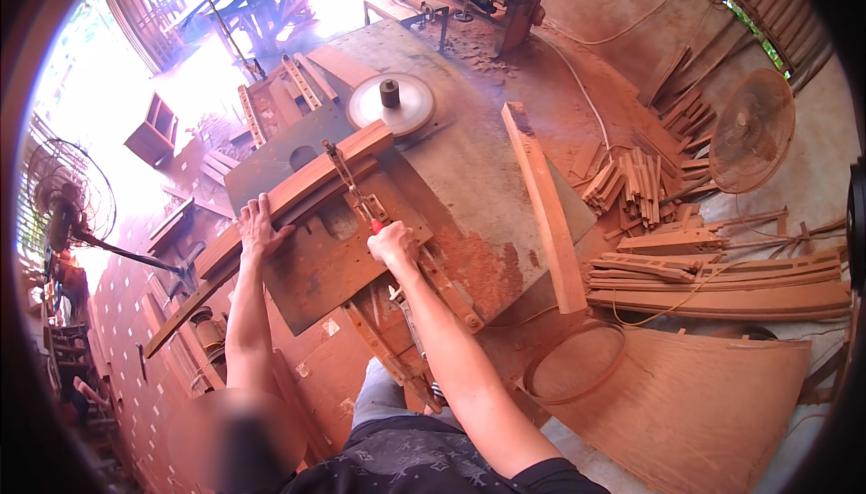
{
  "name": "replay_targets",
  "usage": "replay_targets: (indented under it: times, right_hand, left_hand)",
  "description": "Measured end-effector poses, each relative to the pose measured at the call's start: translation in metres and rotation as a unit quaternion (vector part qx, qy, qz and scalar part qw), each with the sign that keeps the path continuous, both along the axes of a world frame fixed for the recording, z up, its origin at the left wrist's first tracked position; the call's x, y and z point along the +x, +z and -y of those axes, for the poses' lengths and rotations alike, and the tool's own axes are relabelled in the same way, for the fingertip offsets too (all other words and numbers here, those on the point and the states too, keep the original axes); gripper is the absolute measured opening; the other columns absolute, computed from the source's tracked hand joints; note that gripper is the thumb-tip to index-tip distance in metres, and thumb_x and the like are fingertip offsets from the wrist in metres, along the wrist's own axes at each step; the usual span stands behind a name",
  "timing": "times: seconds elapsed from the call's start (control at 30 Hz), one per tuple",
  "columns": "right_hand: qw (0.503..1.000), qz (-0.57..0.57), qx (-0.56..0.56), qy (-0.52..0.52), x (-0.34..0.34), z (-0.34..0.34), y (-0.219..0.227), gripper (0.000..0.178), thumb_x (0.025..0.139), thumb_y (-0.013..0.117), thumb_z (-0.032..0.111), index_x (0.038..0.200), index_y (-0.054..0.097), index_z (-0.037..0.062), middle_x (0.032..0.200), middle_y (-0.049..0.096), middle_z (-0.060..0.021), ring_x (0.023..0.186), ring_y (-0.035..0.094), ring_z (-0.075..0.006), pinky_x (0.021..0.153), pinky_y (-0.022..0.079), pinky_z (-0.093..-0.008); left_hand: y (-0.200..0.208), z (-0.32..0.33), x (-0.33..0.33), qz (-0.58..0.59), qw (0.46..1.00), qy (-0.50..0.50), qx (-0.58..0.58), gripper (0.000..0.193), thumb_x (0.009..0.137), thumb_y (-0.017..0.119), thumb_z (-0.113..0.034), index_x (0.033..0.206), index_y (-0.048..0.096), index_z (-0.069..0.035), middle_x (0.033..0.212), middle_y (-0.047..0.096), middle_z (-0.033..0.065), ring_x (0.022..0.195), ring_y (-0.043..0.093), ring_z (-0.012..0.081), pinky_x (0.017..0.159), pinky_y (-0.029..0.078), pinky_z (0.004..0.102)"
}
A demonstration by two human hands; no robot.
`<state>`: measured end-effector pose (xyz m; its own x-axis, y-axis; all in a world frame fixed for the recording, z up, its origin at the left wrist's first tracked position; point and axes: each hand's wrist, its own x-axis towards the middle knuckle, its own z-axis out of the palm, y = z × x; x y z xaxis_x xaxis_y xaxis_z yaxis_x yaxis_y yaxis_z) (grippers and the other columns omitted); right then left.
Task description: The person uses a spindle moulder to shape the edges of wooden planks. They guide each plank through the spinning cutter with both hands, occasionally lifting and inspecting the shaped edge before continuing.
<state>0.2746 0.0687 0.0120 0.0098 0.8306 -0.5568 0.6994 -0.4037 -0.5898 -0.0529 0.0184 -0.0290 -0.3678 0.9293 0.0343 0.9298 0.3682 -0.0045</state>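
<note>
My left hand lies on a long reddish wooden beam, fingers stretched across its top and thumb apart. My right hand is closed around the red handle of a metal toggle clamp. The clamp's arm reaches over the beam, which rests on a flat sliding wooden jig. Just past the beam's far end is a round saw blade, blurred as if spinning, with a dark hub. Both hands are on the near side of the blade.
A thick plank lies along the right side of the dusty saw table. Stacked wood strips and a standing fan are farther right. Another fan stands at left. A curved wooden panel lies at lower right.
</note>
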Motion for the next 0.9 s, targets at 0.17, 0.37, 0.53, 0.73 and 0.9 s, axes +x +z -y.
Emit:
replay_targets:
  times: [0.17,0.37,0.53,0.73,0.9]
  right_hand:
    - [0.999,0.019,0.035,-0.004,-0.001,0.000,-0.005,0.032,0.083,0.079,0.030,0.087,0.079,-0.0009,0.089,0.078,-0.0233,0.091,0.079,-0.0372,0.076,0.062,-0.0451]
    - [0.998,0.008,0.052,-0.018,-0.005,0.000,-0.010,0.037,0.087,0.078,0.034,0.087,0.079,-0.0027,0.096,0.077,-0.0279,0.092,0.079,-0.0377,0.077,0.062,-0.0438]
    - [0.999,-0.001,0.045,-0.017,-0.005,-0.001,-0.010,0.038,0.088,0.078,0.034,0.088,0.077,-0.0048,0.097,0.077,-0.0279,0.095,0.079,-0.0376,0.076,0.062,-0.0425]
    - [0.999,-0.023,0.022,-0.042,-0.006,-0.003,-0.010,0.034,0.086,0.078,0.026,0.087,0.074,-0.0073,0.093,0.076,-0.0252,0.093,0.079,-0.0343,0.070,0.063,-0.0381]
    - [0.997,-0.052,0.042,-0.033,-0.004,0.001,0.002,0.033,0.085,0.078,0.023,0.086,0.071,-0.0094,0.094,0.075,-0.0270,0.091,0.079,-0.0354,0.071,0.064,-0.0380]
  left_hand:
    - [0.001,-0.002,0.001,-0.006,1.000,-0.002,0.005,0.114,0.074,0.087,-0.058,0.160,0.032,-0.008,0.147,0.046,0.0156,0.138,0.044,0.0396,0.113,0.035,0.0645]
    - [0.004,-0.002,0.003,0.008,1.000,-0.004,0.010,0.113,0.074,0.087,-0.057,0.160,0.033,-0.008,0.146,0.046,0.0158,0.138,0.044,0.0398,0.113,0.033,0.0663]
    - [-0.001,-0.002,-0.001,0.013,1.000,-0.010,0.012,0.114,0.074,0.086,-0.059,0.160,0.032,-0.007,0.145,0.045,0.0162,0.138,0.043,0.0409,0.113,0.031,0.0709]
    - [0.004,-0.003,0.002,0.015,1.000,-0.008,0.014,0.114,0.073,0.087,-0.058,0.160,0.032,-0.008,0.145,0.046,0.0165,0.139,0.043,0.0408,0.113,0.032,0.0697]
    - [0.009,-0.003,0.007,0.013,1.000,0.006,0.000,0.112,0.074,0.089,-0.055,0.159,0.033,-0.008,0.146,0.047,0.0160,0.140,0.043,0.0396,0.114,0.032,0.0637]
